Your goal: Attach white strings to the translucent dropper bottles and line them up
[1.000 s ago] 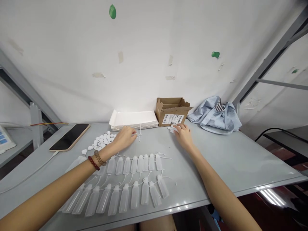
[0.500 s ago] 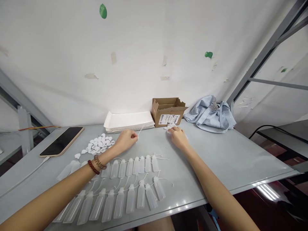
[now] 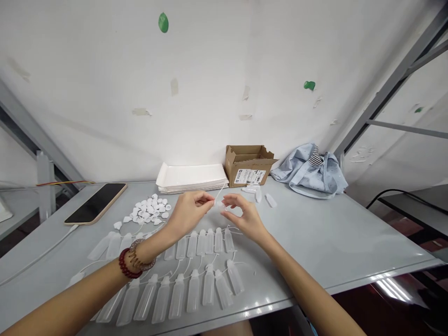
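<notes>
My left hand (image 3: 191, 212) is raised over the grey table (image 3: 325, 233) and pinches a thin white string (image 3: 221, 191). My right hand (image 3: 241, 215) meets it, its fingers closed on a small clear plastic bottle (image 3: 220, 205). Below both hands lie two rows of several clear bottles with strings (image 3: 196, 261). Three loose bottles (image 3: 259, 193) lie by the cardboard box (image 3: 249, 164). A heap of white caps (image 3: 149, 208) sits left of my left hand.
A stack of white trays (image 3: 192, 176) rests against the wall. A phone (image 3: 96, 203) on a white cable lies at the left. A light blue cloth bag (image 3: 310, 170) sits at the right back. Grey shelf struts rise on both sides.
Both hands left the back of the table and came together in the air. The right hand picked up a bottle; the left lifted a string toward it.
</notes>
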